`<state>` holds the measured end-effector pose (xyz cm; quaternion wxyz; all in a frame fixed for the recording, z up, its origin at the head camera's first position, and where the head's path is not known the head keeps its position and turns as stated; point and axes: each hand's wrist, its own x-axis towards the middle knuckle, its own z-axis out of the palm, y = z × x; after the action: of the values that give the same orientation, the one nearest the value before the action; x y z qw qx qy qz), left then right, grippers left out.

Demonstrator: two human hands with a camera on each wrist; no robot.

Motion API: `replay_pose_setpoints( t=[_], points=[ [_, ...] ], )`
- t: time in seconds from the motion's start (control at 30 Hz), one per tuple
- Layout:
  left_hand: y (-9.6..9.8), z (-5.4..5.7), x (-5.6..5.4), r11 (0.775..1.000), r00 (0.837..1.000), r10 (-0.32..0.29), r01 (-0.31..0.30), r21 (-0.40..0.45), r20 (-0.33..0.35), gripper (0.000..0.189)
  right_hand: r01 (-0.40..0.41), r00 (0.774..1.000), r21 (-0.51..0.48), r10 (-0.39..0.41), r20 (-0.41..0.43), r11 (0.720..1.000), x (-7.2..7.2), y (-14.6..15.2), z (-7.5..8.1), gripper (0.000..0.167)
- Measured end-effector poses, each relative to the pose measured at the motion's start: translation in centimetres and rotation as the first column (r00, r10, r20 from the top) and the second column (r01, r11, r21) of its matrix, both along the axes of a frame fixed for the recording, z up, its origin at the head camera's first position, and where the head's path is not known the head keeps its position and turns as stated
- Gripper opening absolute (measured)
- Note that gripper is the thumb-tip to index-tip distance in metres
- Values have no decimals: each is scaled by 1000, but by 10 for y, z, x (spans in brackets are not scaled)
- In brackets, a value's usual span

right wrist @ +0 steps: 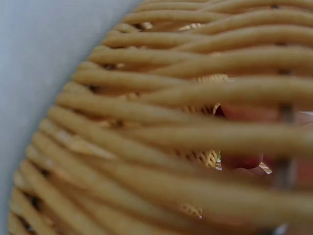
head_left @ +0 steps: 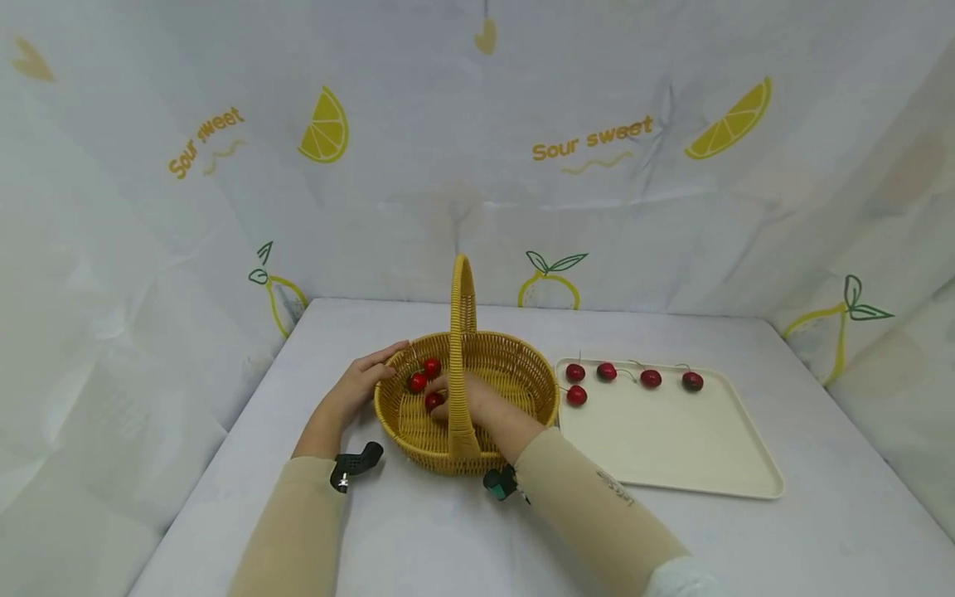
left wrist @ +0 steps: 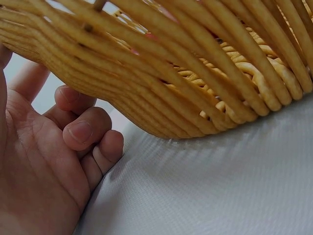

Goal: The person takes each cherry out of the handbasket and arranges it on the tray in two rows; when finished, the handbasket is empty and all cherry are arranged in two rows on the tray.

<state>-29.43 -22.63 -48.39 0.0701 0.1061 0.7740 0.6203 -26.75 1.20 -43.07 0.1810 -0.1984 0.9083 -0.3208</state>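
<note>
A yellow wicker basket with a tall arched handle stands on the table. My left hand holds its left rim; in the left wrist view, several fingers are curled beside the woven wall. My right hand reaches into the basket behind the handle, its fingertips pinching a red cherry low inside. Two more cherries, one at the back and one in front, lie near the left wall. Through the weave in the right wrist view, parts of the right hand show; the rest is hidden.
To the right of the basket lies a cream tray with several stemmed cherries along its far and left sides, one of them a dark red cherry. A white cloth backdrop with lemon prints hangs behind the table.
</note>
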Motion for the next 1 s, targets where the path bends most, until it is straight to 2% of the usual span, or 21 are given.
replay_pose_setpoints(
  t=[0.23,0.4,0.53,0.67,0.83,1.0],
  points=[
    [4,0,-1,1000,1000,-19,19,12,4,56,47,999,-124,-44,29,991,2,10,8,37],
    [4,0,-2,999,1000,-26,26,21,1,56,-3,1000,-168,-1,-23,986,4,19,12,40],
    [3,-1,-2,1000,1000,-22,22,15,-3,57,-17,998,-242,1,-65,970,11,30,17,43],
    [0,-3,-2,1000,1000,-16,16,18,2,57,8,997,-318,-32,-70,948,20,42,29,38],
    [-1,-2,0,1000,1000,-10,10,20,-5,58,92,992,-353,-116,-47,931,31,57,39,42],
    [0,-3,0,1000,1000,-13,13,8,-25,58,124,986,-408,-159,-54,905,41,73,47,40]
  ],
)
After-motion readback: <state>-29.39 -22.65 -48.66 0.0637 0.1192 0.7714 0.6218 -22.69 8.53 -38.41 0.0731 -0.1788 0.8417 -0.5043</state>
